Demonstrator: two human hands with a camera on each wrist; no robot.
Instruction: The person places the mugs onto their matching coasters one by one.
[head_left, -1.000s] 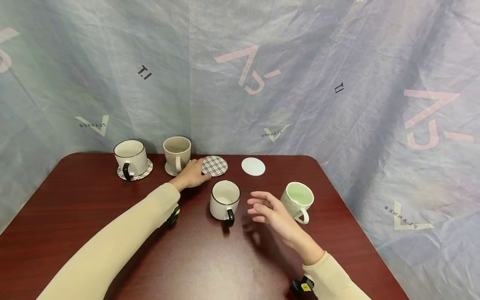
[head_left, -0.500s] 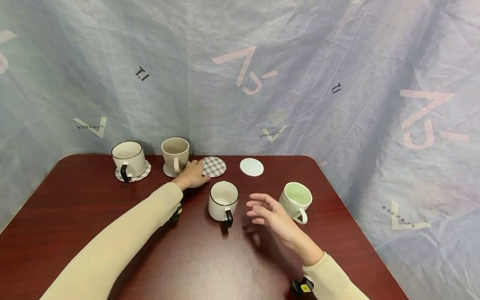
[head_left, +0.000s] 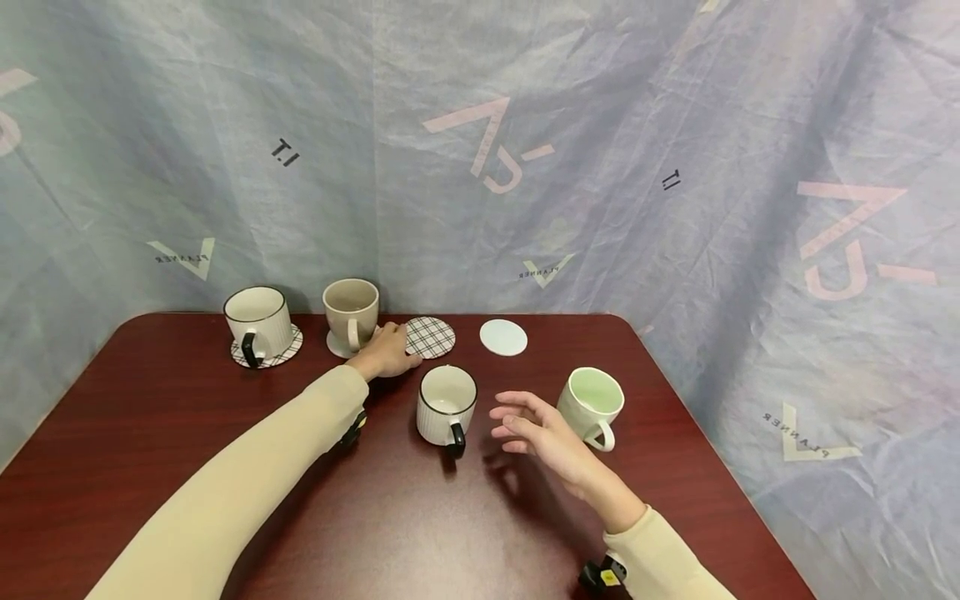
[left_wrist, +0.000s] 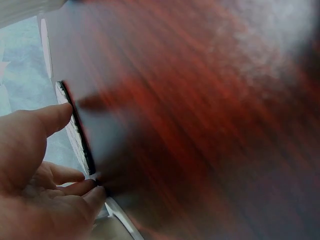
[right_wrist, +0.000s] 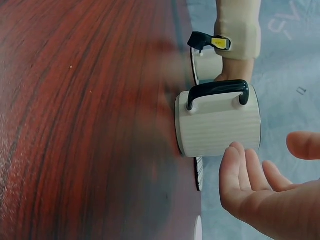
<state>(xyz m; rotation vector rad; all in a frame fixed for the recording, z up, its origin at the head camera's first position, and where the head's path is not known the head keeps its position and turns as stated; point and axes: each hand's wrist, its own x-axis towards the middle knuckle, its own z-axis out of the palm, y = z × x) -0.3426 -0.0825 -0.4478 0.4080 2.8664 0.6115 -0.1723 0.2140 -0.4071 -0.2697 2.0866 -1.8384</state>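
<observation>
At the back of the table, my left hand (head_left: 386, 352) holds the edge of a round plaid coaster (head_left: 431, 339). In the left wrist view, the thumb is on the rim of the coaster (left_wrist: 77, 137), and the other fingertips are at its far end. My right hand (head_left: 551, 437) hovers over the table with loosely bent fingers and nothing in them. A ribbed white mug (head_left: 441, 423) with a black handle stands between the hands; in the right wrist view, my fingertips overlap this mug (right_wrist: 220, 130). Just beside my right hand stands a pale green mug (head_left: 592, 393).
Left of my left hand, a beige mug (head_left: 351, 302) stands on a pale coaster (head_left: 336, 345). Farther left, another ribbed white mug (head_left: 272, 329) sits on a plaid coaster (head_left: 295, 345). A plain white coaster (head_left: 503, 337) lies at the back edge. Behind the table hangs a printed cloth (head_left: 480, 225).
The plaid coaster at my left hand has shifted slightly right. My right hand stays nearly in place, and the mugs have not moved. The head view tilts a little.
</observation>
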